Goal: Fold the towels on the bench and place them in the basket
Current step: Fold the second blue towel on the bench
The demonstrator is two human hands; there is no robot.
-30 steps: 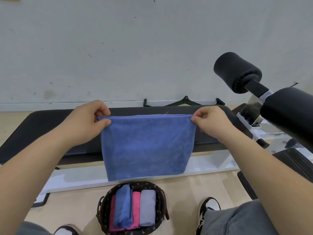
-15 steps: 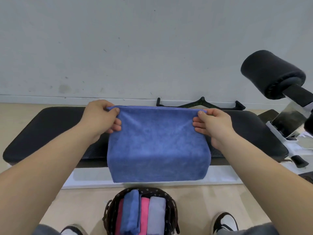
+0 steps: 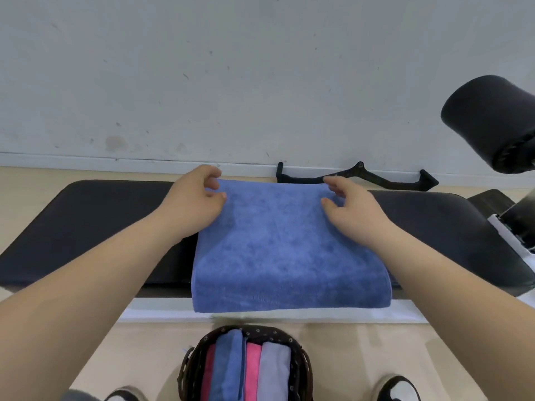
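Observation:
A folded blue towel lies flat across the black padded bench, with its near edge draped over the bench's front side. My left hand is at the towel's far left corner, fingers loosely curled and just touching the cloth. At the far right corner my right hand has its fingers spread, the fingertips resting on the towel's far edge. On the floor below stands the dark woven basket, which holds folded blue, pink and grey towels standing side by side.
A black foam roller of the bench's frame juts out at the upper right. A black cable-handle bar lies on the floor by the wall. My shoes flank the basket. The bench's white base rail runs under the towel's hanging edge.
The towel, held up by its top corners before, has been lowered onto the bench. Both hands have loosened their pinch on the corners.

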